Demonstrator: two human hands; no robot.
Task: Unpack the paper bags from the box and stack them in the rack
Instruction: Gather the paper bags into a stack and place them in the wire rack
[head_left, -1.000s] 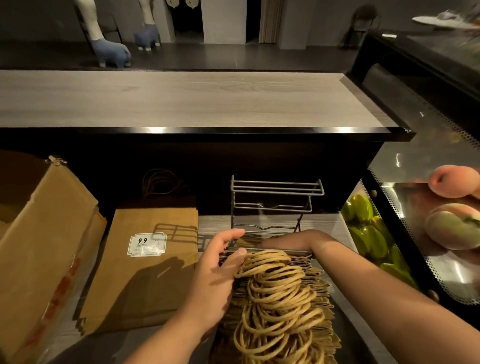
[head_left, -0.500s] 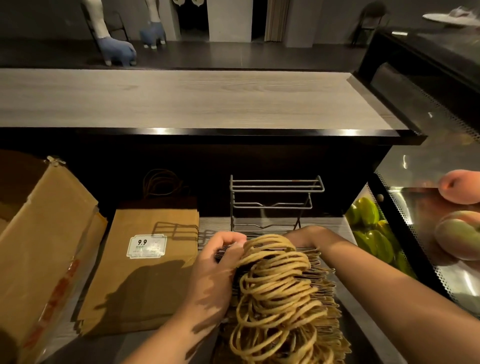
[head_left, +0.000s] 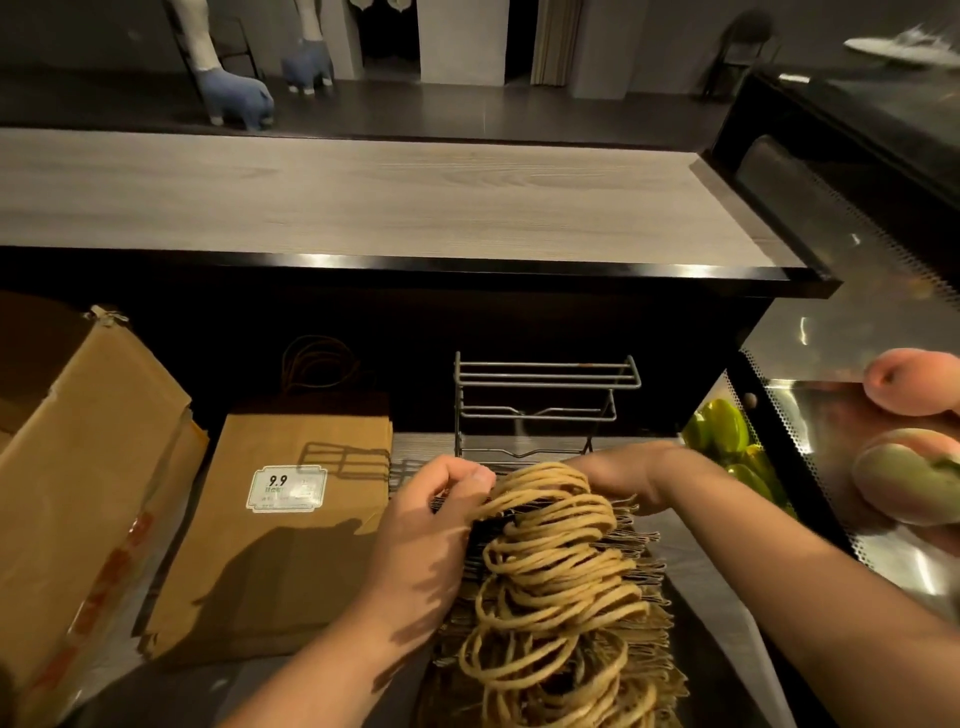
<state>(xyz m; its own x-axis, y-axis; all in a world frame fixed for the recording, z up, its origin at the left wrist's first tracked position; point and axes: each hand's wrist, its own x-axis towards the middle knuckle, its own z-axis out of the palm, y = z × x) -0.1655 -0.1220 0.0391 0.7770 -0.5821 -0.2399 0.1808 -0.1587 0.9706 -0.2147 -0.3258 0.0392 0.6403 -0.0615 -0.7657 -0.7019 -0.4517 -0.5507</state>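
A thick bundle of folded brown paper bags (head_left: 639, 566) stands on edge in front of me, its many twine handles (head_left: 556, 571) looping up over the top. My left hand (head_left: 431, 535) grips the bundle's left side, fingers curled over the top edges near the far end. My right hand (head_left: 618, 475) reaches behind the far end of the bundle; its fingers are hidden by the handles. The grey wire rack (head_left: 540, 400) stands just beyond, with no bags in it. An open cardboard box (head_left: 78, 467) sits at the left.
A flat stack of brown bags with a 9.9 sticker (head_left: 291, 519) lies between box and bundle. The dark counter front (head_left: 415, 322) rises behind the rack under a pale wooden top. On the right a display case holds green fruit (head_left: 727, 441) and peaches (head_left: 909, 384).
The far end of the bundle has risen and drawn closer to the rack. My left fingers have curled tighter over the bag tops, and my right hand has gone further behind the handles.
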